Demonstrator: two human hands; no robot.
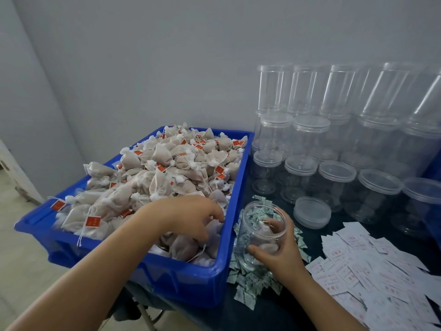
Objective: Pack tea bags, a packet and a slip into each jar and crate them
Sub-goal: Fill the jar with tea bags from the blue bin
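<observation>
A blue crate (235, 201) holds a heap of beige tea bags (167, 173) with red tags. My left hand (191, 217) reaches into its near right corner, fingers curled down onto the bags; whether it pinches one I cannot tell. My right hand (278, 247) grips an open clear jar (259, 225), tilted toward the crate, with a few tea bags inside. The jar rests on a pile of small green-and-white packets (248, 280). White slips (372, 266) with red print lie spread at the right. A loose clear lid (312, 212) lies behind the jar.
Several empty clear lidded jars (334, 149) are stacked two and three high against the grey wall at the back right. The table top (274, 314) is dark. Another blue crate edge (435, 168) shows at the far right. Bare floor lies to the left.
</observation>
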